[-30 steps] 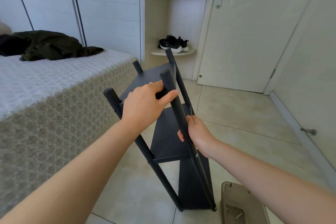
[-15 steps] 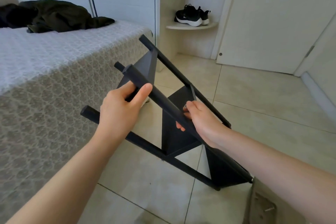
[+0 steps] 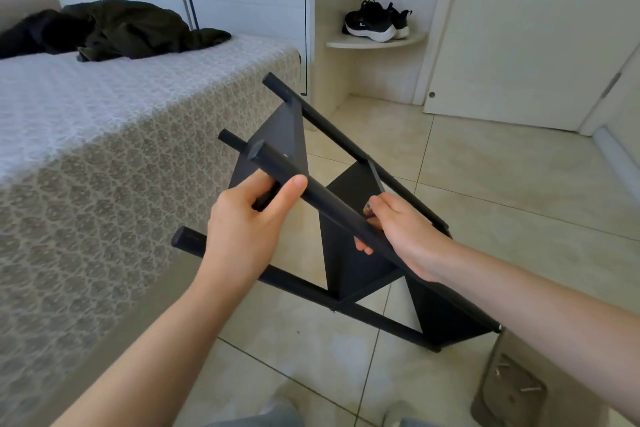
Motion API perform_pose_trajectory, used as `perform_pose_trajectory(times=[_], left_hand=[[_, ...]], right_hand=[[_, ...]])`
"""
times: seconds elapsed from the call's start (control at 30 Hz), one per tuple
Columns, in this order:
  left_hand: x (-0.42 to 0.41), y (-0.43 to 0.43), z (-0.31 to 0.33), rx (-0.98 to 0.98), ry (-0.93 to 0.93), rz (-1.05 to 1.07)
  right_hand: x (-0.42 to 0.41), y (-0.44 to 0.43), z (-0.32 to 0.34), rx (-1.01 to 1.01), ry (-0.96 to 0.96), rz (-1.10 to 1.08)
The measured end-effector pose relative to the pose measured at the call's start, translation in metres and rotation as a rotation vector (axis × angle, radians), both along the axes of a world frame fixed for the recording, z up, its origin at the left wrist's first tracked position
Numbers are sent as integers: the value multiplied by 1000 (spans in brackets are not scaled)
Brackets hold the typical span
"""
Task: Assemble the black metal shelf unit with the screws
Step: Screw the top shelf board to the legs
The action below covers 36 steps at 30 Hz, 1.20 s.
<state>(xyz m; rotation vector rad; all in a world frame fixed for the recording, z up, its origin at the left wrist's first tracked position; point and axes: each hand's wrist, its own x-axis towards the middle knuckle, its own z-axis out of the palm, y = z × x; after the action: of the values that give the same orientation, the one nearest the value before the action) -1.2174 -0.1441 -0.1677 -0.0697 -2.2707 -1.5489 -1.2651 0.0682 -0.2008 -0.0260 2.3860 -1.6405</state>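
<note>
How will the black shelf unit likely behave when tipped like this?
Probably stiff: the shelf unit holds its shape while tilted. Likely fairly light: the left hand and right hand steady it by one post. Its smooth round posts may slip.

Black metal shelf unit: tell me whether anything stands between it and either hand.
Nothing visible does. The left hand and the right hand both grip the nearest round post of the tilted black metal shelf unit directly.

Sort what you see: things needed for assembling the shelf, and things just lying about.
Job: black metal shelf unit, gripped by left hand and right hand; screws in tray.
Lying about: dark jacket on bed; black trainers on corner shelf.
</note>
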Motion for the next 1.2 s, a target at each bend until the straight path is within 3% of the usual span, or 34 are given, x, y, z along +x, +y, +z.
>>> perform_pose_trajectory(times=[0.37,0.87,1.2], left_hand=[[12,0,-53,170,-181,-122],[14,-33,-196,523,-615,-120],[13,-35,-260,620,-707,-52]], right_hand=[[20,15,-31,175,-31,13],[18,1,-132,400,-129,140],[19,0,-181,522,-101,169]])
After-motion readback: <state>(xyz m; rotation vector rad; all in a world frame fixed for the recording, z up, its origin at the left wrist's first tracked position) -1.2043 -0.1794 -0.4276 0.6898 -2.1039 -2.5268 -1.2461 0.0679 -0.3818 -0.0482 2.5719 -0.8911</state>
